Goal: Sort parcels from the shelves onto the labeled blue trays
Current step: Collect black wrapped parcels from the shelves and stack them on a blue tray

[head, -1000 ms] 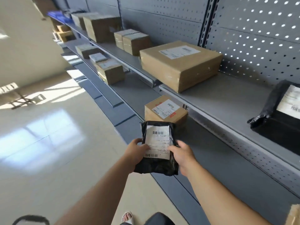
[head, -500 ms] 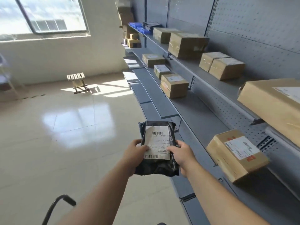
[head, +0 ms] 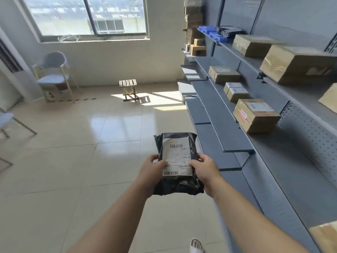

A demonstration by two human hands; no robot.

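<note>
- Parcel (head: pixel 177 164), black bag with white label, is held in front of us by 2 grips.
- Left hand (head: pixel 150 172) and right hand (head: pixel 205 171) each grasp 1 side, thumbs on label.
- Grey shelves (head: pixel 228 132) stand at right.

No legible text: only barcodes and blurred print on the white label (head: pixel 176 156) of the black parcel (head: pixel 179 185)

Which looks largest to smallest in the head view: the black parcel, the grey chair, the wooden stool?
1. Black parcel, slightly larger-looking, though only because it is nearest the camera.
2. Grey chair, close behind.
3. Wooden stool, clearly smallest.
</note>
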